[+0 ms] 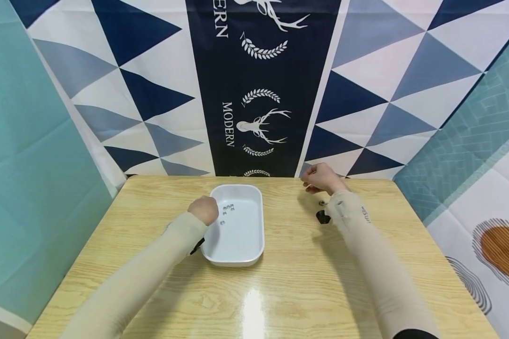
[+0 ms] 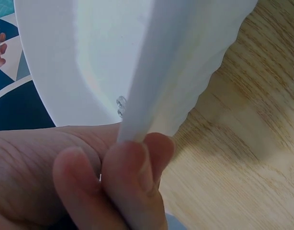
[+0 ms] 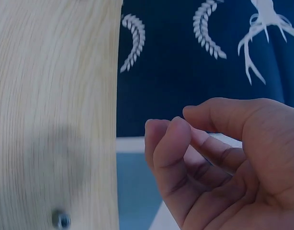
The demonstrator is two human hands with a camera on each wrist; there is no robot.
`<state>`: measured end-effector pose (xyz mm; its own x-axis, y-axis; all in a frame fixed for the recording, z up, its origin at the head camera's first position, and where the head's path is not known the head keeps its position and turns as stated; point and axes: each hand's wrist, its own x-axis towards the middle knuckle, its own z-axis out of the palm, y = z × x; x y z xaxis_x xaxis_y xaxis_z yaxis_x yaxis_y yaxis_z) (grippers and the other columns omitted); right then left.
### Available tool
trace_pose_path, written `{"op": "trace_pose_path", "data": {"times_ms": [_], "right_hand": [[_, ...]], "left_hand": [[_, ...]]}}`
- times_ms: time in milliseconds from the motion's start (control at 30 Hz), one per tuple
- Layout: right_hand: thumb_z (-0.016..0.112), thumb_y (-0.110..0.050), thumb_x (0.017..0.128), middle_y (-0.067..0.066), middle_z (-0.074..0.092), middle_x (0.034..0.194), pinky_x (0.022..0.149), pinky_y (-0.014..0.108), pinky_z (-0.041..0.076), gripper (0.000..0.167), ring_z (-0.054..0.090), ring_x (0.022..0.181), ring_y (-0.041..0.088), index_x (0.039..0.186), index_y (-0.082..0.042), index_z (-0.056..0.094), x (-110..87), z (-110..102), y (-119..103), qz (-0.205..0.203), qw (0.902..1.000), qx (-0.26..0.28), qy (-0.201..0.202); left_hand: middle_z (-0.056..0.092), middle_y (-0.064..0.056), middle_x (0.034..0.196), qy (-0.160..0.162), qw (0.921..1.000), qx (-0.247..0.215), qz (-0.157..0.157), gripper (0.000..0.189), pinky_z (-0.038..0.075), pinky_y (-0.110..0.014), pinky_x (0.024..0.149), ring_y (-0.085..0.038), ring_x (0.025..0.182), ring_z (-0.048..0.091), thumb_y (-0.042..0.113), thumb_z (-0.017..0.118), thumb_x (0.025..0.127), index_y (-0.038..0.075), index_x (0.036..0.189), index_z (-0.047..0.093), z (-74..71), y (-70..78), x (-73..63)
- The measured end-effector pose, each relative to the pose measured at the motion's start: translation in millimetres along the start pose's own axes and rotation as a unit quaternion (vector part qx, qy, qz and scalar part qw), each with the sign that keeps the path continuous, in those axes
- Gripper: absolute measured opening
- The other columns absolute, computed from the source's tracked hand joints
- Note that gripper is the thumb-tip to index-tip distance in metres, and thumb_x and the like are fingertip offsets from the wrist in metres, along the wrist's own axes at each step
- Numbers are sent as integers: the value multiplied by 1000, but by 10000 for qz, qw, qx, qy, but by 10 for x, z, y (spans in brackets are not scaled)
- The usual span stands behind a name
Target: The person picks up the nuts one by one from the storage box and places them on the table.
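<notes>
Tabletop (image 1: 292, 282): tray rim (image 2: 148, 88) between left fingers (image 2: 124, 165)

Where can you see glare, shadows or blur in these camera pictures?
Head view: a white glare streak lies on the glossy, light-brown wood-grain table, and the cream fabric sleeves cast soft shadows; left wrist view: the near wall of the white, rounded-rectangular tray looks soft; right wrist view: the small silvery metal piece looks blurred, below a hazy shadow.

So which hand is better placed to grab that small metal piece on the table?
Probably the right hand: nearer the small metal piece, its fingers holding nothing visible. The left hand grips the white tray.
</notes>
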<state>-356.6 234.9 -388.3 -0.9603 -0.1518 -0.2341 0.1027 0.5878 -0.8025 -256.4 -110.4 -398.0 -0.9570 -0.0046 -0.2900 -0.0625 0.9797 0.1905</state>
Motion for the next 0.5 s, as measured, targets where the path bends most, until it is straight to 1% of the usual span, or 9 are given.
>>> {"op": "trace_pose_path", "data": {"times_ms": [233,433,500], "right_hand": [[62,-12,100,18,66,103,73,32,64,23,68,65,13,116,4,62,49,211,-155,63,9997,127,-182],[64,-10,98,16,67,98,72,34,64,20,68,64,13,112,5,64,73,391,-257,-74,9989,386,-272],[65,-9,98,16,67,97,75,35,64,20,67,65,13,112,6,64,81,451,-280,-82,9983,499,-305]], "left_hand": [[64,-13,79,86,9999,61,67,32,60,-30,59,-19,66,64,5,42,106,-11,118,67,-3,17,-1],[64,-14,82,94,9999,119,44,32,59,-31,60,-20,67,64,6,42,106,-10,120,67,4,20,-1],[64,-14,81,70,9999,119,25,32,59,-31,60,-19,67,64,6,43,106,-10,120,67,2,23,-1]]}}
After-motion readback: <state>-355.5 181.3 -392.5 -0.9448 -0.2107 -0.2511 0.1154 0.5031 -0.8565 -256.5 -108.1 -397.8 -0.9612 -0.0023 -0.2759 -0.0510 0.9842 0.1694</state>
